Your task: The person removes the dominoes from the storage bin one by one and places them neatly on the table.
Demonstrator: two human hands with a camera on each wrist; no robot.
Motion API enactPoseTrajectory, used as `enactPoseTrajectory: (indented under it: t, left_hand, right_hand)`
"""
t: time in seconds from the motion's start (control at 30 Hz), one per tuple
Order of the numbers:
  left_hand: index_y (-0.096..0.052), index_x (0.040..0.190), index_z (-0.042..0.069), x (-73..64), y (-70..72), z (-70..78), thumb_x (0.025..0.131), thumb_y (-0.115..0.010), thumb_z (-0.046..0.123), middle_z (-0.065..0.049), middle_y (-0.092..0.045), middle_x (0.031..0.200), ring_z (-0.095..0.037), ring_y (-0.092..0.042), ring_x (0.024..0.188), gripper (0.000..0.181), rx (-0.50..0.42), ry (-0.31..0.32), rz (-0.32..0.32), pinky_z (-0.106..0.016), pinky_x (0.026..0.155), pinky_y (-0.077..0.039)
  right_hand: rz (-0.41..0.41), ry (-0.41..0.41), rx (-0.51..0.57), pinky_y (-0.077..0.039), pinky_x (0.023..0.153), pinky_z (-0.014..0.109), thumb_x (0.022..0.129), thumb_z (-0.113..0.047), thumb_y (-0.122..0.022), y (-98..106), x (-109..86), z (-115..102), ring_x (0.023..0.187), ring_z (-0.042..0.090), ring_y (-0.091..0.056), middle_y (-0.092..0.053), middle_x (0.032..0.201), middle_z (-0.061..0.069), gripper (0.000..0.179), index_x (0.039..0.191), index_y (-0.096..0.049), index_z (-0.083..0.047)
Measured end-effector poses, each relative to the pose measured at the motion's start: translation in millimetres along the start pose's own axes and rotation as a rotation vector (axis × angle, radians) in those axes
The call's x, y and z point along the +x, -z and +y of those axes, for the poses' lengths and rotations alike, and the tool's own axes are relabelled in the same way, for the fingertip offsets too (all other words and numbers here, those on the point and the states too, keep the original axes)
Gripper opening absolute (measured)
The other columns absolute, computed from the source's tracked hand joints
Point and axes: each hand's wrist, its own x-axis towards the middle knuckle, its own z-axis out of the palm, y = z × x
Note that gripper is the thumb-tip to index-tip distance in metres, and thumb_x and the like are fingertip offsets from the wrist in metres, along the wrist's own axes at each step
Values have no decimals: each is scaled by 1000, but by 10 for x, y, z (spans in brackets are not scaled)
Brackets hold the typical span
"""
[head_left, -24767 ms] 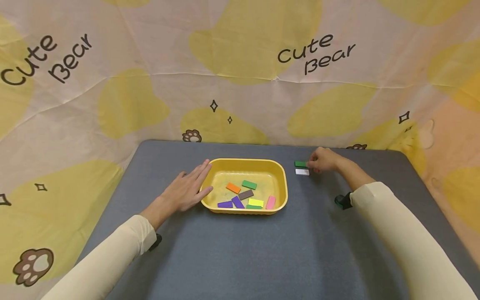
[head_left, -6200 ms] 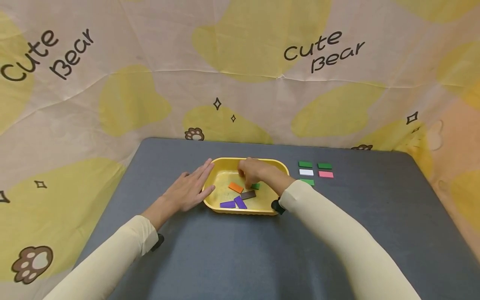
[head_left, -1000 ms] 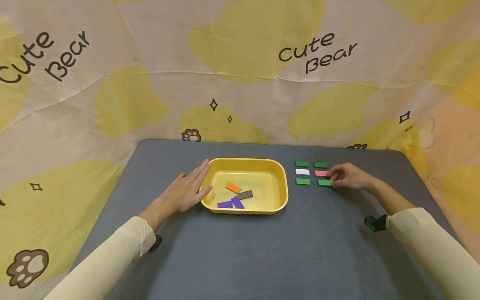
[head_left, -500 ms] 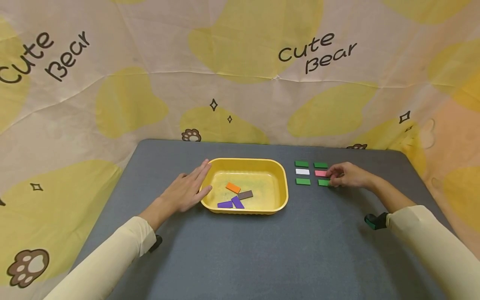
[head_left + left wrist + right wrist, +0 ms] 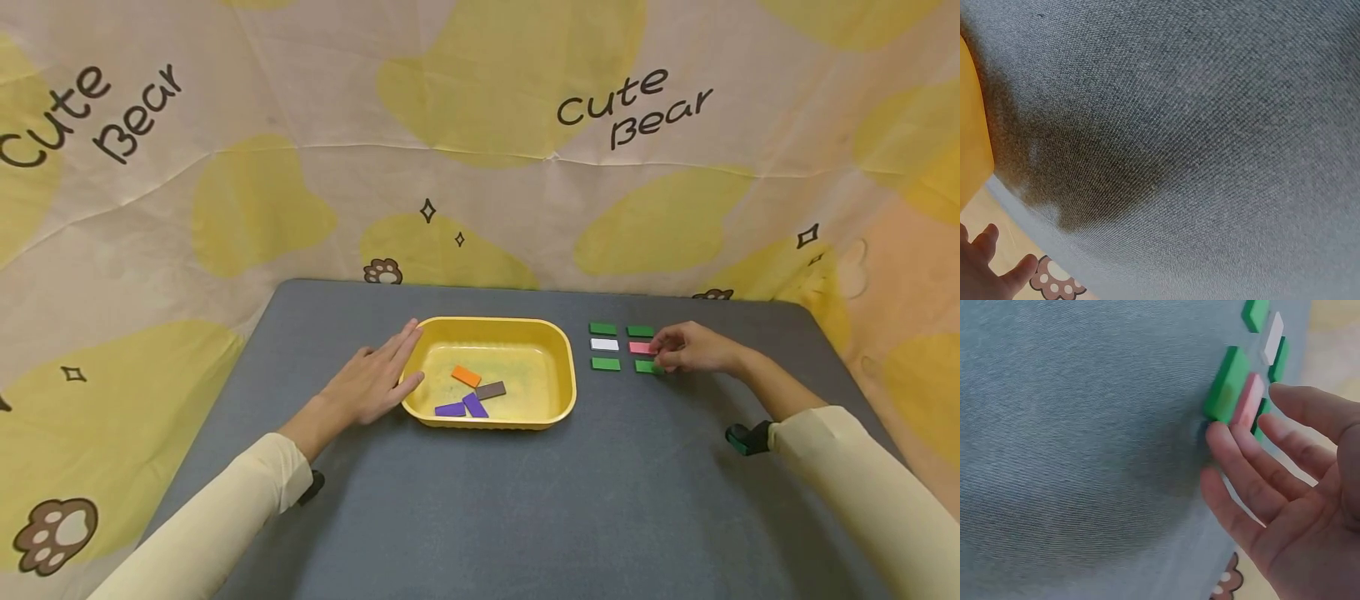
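My left hand (image 5: 375,372) lies with straight fingers against the left rim of a yellow plastic tub (image 5: 564,392). Inside the tub are an orange block (image 5: 466,376), a brown block (image 5: 491,389) and two purple blocks (image 5: 475,405). Over on the right, my right hand (image 5: 696,348) has its fingers loosely bent at the outer ends of a pink block (image 5: 641,347) and a green block (image 5: 1227,384). In the right wrist view the fingertips (image 5: 1219,432) are right at the ends of these blocks, with nothing gripped between fingers and thumb.
Beyond the pink block lies a dark green block (image 5: 640,331). A second column to its left has a dark green block (image 5: 603,328), a white block (image 5: 604,344) and a green block (image 5: 606,364). A patterned cloth (image 5: 480,125) hangs behind the grey table (image 5: 480,517).
Since the earliest frame, several blocks have left the tub and the two block columns have grown to three each. Over the last second the right hand has shifted slightly left; the left stays put.
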Motion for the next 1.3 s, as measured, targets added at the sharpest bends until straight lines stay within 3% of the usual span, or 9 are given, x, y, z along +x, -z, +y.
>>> enactPoseTrajectory:
  t: [0.17,0.33,0.53,0.7,1.0,1.3]
  left_hand:
    - [-4,161,11,-1,8,-2,104,-41,47,-6,-5,167,-28,-28,148,77,-4,6,-13,-61,108,-31]
    - [-5,161,10,-8,7,-9,104,-42,47,-6,-5,167,-28,-29,147,77,-4,10,-13,-61,108,-31]
    - [-5,161,11,-18,-3,-12,104,-42,47,-6,-6,167,-29,-30,147,77,-7,19,-13,-61,108,-31]
    - [-4,161,11,-12,-4,-11,104,-42,47,-6,-5,167,-29,-30,147,78,-12,20,-13,-62,109,-30]
    - [-4,161,11,6,-8,-3,104,-41,48,-6,-6,167,-27,-31,147,77,-4,5,-9,-61,108,-32]
    - [-3,161,12,16,-5,-4,104,-41,47,-5,-4,168,-28,-29,147,77,-8,11,-14,-62,109,-30]
  right_hand:
    - [14,36,-79,-52,73,37,95,-7,-64,67,80,-144,84,24,-64,-69,97,13,31,118,-59,12]
    - [34,111,-129,-54,78,44,95,-9,-65,109,196,-432,92,30,-68,-70,104,20,36,121,-58,14]
    - [6,157,-52,-57,79,42,98,-8,-59,70,367,-859,93,38,-68,-67,111,26,33,124,-58,13]
    - [-25,169,12,-57,81,44,100,-13,-58,0,496,-1155,95,35,-70,-65,120,24,36,128,-57,9]
    - [-137,207,84,-56,86,43,99,-12,-58,-270,717,-1448,100,36,-70,-64,118,29,39,131,-55,11]
    - [-283,82,122,-53,92,45,100,-12,-57,-591,882,-1544,107,37,-67,-64,120,29,40,133,-52,11]
